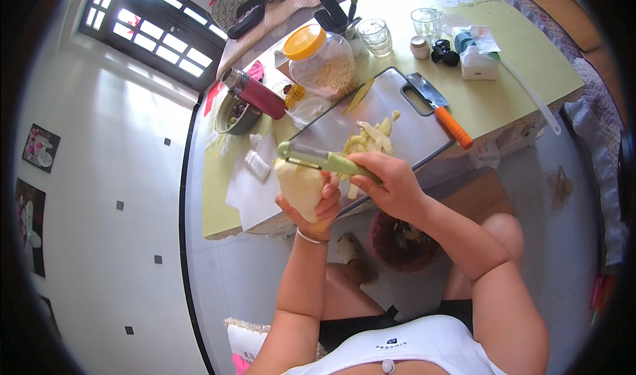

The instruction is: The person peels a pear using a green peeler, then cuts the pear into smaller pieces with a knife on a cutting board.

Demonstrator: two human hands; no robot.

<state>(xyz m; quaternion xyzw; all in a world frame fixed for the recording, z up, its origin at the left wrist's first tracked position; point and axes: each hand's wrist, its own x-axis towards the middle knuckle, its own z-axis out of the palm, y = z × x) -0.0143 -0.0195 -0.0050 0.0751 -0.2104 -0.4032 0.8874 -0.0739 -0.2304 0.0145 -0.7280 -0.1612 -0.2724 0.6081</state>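
Note:
My left hand (317, 206) is wrapped round a large pale-yellow fruit or vegetable (299, 188), peeled on the sides I can see; its exact kind is unclear. In my right hand (389, 181) is a light-green peeler (318, 156), its head lying across the top of the peeled piece. Behind my hands, a cutting board (411, 128) with a dark rim rests on the table, and yellowish peel strips (372, 138) are heaped on it. A knife with an orange handle (454, 127) lies over the board's right side, its blade pointing away from me.
At the back stand a jar with an orange lid (305, 42), two glasses (375, 38) and a tissue pack (478, 62). A pink flask (262, 95) leans over a colander (240, 118) at left. Below the table edge, a reddish bin (401, 242) sits between my legs.

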